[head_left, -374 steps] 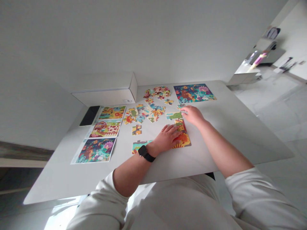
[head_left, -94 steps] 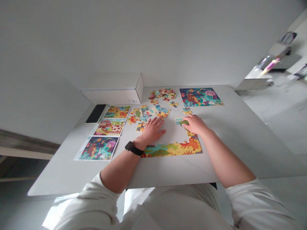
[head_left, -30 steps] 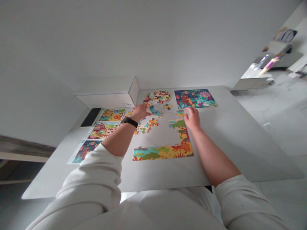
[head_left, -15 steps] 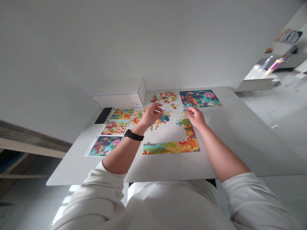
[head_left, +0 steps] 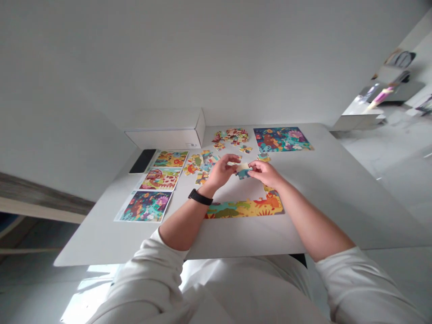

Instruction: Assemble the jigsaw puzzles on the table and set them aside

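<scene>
1. Surface (head_left: 320, 180): it bears everything here.
2. Partly joined puzzle (head_left: 243, 209): lies near the front edge, its right side partly covered by an arm.
3. Left hand (head_left: 222, 171): fingers curled, nearly closed, seemingly pinching the piece's left edge.
4. Right hand (head_left: 266, 174): thumb and fingers pinch the right edge.
5. Blue-green piece (head_left: 245, 173): between both hands, beyond the joined strip. The step looks like turning or passing it; the next move calls for matching tabs.
</scene>
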A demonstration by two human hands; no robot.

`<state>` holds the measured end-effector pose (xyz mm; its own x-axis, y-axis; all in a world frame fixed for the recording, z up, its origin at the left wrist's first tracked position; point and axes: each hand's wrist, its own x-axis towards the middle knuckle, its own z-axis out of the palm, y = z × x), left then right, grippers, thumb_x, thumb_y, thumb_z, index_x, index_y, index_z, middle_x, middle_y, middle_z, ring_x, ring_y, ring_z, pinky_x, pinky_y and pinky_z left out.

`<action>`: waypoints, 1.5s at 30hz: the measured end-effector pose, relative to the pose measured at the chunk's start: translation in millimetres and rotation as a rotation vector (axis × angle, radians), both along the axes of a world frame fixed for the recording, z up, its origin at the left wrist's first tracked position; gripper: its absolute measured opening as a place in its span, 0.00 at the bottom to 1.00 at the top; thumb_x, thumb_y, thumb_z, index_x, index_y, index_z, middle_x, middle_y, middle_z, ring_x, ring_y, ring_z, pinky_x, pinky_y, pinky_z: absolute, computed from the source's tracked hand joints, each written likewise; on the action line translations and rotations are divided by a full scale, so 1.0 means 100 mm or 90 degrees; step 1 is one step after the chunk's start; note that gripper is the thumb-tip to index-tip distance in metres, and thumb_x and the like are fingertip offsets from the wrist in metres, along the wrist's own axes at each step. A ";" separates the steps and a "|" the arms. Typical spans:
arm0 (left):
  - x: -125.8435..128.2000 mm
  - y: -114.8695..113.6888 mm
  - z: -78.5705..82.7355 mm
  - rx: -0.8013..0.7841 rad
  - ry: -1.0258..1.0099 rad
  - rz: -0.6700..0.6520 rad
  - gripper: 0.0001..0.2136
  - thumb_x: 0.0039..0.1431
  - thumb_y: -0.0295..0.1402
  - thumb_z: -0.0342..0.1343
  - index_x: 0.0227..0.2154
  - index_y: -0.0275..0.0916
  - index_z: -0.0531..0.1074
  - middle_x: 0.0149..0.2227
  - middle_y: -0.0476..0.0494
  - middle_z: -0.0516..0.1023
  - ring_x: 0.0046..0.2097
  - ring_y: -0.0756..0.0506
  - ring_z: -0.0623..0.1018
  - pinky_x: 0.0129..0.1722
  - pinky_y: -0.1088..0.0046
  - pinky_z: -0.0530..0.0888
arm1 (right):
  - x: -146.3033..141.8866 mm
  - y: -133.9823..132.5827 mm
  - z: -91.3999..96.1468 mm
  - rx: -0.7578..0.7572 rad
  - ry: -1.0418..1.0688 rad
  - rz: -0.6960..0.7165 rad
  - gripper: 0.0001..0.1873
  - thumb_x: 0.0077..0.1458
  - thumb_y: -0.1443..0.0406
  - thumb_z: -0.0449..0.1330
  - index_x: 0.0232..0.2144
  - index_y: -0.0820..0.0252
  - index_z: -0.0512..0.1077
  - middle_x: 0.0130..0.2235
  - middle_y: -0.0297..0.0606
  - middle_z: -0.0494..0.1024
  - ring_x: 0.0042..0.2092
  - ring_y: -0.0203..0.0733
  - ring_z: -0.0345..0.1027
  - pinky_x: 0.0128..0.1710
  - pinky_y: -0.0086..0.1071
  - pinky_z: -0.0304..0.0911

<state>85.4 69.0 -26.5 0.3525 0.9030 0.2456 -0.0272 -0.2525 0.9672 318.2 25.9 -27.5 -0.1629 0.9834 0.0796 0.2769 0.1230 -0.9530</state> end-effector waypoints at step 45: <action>0.01 -0.02 -0.31 0.401 0.505 -0.052 0.17 0.69 0.29 0.54 0.53 0.47 0.85 0.56 0.37 0.79 0.57 0.37 0.78 0.65 0.52 0.73 | 0.14 0.02 -0.12 0.089 -0.491 -0.170 0.13 0.65 0.65 0.62 0.49 0.50 0.83 0.42 0.38 0.89 0.42 0.47 0.81 0.44 0.36 0.71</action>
